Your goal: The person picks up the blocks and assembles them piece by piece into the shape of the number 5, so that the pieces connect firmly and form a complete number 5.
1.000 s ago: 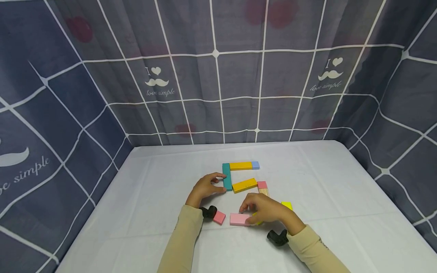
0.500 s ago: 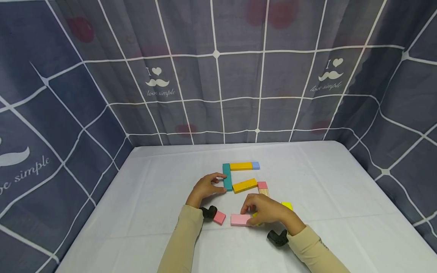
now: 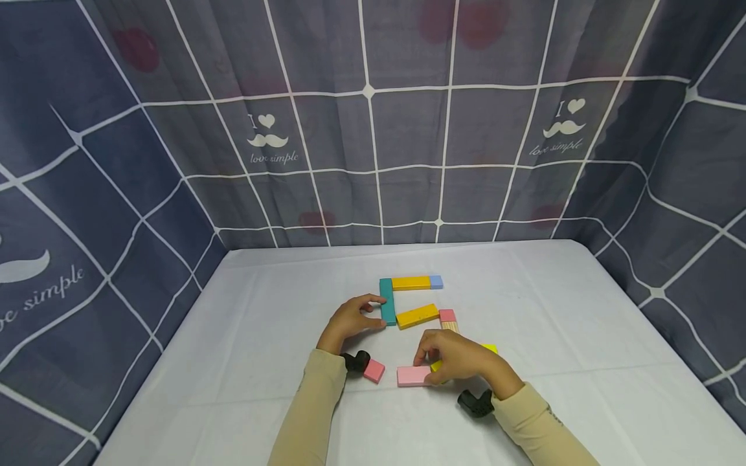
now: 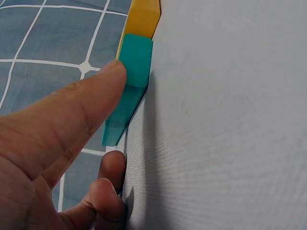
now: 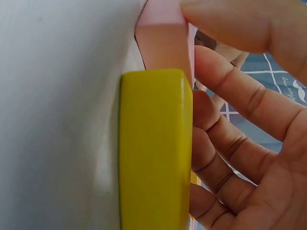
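My left hand (image 3: 350, 318) touches the left side of a teal block (image 3: 387, 304) with thumb and index fingertip spread along it. In the left wrist view, the thumb tip lies against the teal block (image 4: 136, 62), and other fingers bend near the cloth. Between thumb and fingers, my right hand (image 3: 457, 355) pinches a pink block (image 3: 410, 376) flat on the table. In the right wrist view, the pink block's end (image 5: 165, 43) appears to meet the end of a yellow block (image 5: 153, 148). The right hand hides most of that yellow block in the head view.
Two orange-yellow blocks (image 3: 418, 316) (image 3: 410, 283) extend right from the teal block; a small blue block (image 3: 436, 282) ends the far one. A pink-topped striped piece (image 3: 447, 316) sits behind the right hand. A small pink block (image 3: 374, 371) lies near the left wrist camera (image 3: 357, 361).
My right hand and the pink block have slid slightly to the right, towards the yellow block. The left hand and the teal block stay in place.
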{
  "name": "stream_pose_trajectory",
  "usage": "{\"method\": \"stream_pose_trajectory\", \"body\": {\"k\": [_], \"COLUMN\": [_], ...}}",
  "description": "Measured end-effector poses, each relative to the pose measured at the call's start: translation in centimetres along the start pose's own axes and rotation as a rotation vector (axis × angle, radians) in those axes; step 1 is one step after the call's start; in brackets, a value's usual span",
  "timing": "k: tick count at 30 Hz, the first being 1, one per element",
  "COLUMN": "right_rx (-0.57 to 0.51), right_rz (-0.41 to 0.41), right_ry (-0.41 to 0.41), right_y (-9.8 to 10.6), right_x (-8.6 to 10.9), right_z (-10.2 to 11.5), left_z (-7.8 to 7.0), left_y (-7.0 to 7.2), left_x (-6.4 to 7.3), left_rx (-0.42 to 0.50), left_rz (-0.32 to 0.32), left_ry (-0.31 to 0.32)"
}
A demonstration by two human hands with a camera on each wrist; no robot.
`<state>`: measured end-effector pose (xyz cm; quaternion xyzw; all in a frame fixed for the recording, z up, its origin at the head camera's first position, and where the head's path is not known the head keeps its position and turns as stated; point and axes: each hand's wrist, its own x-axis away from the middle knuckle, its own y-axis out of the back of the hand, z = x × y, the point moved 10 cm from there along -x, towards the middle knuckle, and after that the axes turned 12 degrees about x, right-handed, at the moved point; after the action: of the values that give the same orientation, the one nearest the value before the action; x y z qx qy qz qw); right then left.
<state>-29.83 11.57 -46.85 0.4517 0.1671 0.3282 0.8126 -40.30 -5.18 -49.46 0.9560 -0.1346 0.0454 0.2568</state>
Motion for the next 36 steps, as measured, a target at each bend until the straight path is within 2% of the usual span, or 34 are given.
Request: {"method": "stream_pose_trajectory", "body": {"k": [15,29,36], "right_rx": [-0.005,-0.033,-0.065], "right_rz": [0.003,0.015,-0.005], "right_ry": [-0.003,-0.021,0.026], "right_y": [0.02,-0.12,0.55], "right_x": [0.09,0.1,0.33], "right_z": [-0.36,-0.44,-0.34], "left_z": [-0.37,-0.15,0.02], "left_y": [0.08,0.06,-0.03], "left_x": [0.29,0.21,0.1], "left_rx": [-0.002,0.004,-0.002], "left_rz": [0.005,0.002,0.007], "left_ry": [-0.01,-0.006,-0.005]}}
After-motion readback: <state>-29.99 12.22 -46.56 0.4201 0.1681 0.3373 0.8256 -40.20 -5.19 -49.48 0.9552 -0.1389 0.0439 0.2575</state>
